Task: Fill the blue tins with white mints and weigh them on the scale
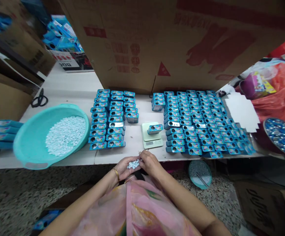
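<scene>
My left hand (124,167) is cupped palm up below the table's front edge, with a small heap of pale blue tablets (133,164) lying in it. My right hand (149,163) bends over the heap, its fingertips pinched at the tablets. Just beyond my hands a small pale green scale (151,139) stands on the table, with one blue tin (154,128) on its pan. A turquoise basin (31,144) at the left holds many more of the same tablets (65,134).
Rows of blue tins (109,118) lie left of the scale, and a larger block of blue tins (201,123) lies right of it. A big cardboard box (181,42) stands behind. Black scissors (39,99) lie at the far left, white cards (242,111) at the right.
</scene>
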A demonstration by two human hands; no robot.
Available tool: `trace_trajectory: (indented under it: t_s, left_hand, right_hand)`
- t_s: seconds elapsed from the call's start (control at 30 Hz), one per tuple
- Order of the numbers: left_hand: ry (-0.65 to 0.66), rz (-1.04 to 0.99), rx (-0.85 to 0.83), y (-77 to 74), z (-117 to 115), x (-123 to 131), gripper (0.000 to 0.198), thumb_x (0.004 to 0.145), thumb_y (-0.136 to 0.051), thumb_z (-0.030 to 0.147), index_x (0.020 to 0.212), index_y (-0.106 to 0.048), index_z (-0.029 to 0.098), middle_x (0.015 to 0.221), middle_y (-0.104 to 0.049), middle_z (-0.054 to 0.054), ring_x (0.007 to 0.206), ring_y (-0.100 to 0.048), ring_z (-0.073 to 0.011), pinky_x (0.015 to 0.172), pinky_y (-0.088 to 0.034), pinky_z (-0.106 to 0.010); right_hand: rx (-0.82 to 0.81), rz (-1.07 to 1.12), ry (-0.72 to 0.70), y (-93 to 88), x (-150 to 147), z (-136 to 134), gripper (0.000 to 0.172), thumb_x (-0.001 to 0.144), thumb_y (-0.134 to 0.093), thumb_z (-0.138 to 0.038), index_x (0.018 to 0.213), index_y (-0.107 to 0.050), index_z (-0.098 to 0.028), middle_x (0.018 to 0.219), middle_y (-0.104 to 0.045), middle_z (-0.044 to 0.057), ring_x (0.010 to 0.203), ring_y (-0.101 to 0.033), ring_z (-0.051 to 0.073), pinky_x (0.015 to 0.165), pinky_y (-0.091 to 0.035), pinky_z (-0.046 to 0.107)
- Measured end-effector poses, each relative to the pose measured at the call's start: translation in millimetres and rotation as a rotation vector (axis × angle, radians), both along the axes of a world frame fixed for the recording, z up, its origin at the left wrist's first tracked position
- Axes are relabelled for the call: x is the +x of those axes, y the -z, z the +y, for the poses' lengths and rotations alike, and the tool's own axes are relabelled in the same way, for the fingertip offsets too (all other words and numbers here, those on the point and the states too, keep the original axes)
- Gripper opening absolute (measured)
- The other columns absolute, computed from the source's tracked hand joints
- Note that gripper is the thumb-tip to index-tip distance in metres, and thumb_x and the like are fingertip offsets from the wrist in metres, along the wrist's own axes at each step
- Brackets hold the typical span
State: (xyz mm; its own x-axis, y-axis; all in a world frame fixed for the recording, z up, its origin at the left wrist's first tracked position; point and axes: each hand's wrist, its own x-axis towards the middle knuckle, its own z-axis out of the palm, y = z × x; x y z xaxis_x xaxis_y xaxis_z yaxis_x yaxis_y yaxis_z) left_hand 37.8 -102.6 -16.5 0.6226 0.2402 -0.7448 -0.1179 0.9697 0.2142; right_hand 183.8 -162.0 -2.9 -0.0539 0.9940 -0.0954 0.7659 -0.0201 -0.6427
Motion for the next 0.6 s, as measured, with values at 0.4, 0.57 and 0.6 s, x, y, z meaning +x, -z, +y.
trace_trajectory:
  t_s: [0.4, 0.57, 0.6]
  left_hand:
    - [-0.069, -0.04, 0.062, -17.8, 35, 26, 0.033, 0.071, -0.051, 0.011, 0.102, -0.056, 0.002, 0.1, -0.06, -0.02, 0.089, -0.059, -0.0232, 0.074, -0.049, -0.027]
    - [-0.066, -0.033, 0.038, -11.8, 24, 15, 0.03, 0.071, -0.051, 0.011, 0.1, -0.057, 0.003, 0.098, -0.061, -0.018, 0.088, -0.059, -0.0217, 0.076, -0.048, -0.028]
    - [-0.064, -0.027, 0.031, -9.2, 20, 12, 0.027, 0.071, -0.051, 0.01, 0.097, -0.057, 0.004, 0.094, -0.062, -0.017, 0.086, -0.06, -0.0206, 0.076, -0.048, -0.028]
  right_hand:
    - [0.238, 0.004, 0.273, -13.6, 78, 61, 0.021, 0.084, -0.035, -0.019, 0.091, -0.055, -0.017, 0.093, -0.054, 0.008, 0.091, -0.049, 0.017, 0.081, -0.038, 0.031]
    - [0.21, 0.008, 0.195, -6.8, 57, 42, 0.025, 0.085, -0.034, -0.019, 0.101, -0.054, -0.018, 0.097, -0.055, 0.009, 0.094, -0.048, 0.018, 0.083, -0.038, 0.032]
    - [0.191, 0.015, 0.141, -6.4, 44, 33, 0.023, 0.085, -0.037, -0.02, 0.1, -0.055, -0.019, 0.096, -0.055, 0.007, 0.092, -0.049, 0.017, 0.081, -0.039, 0.03]
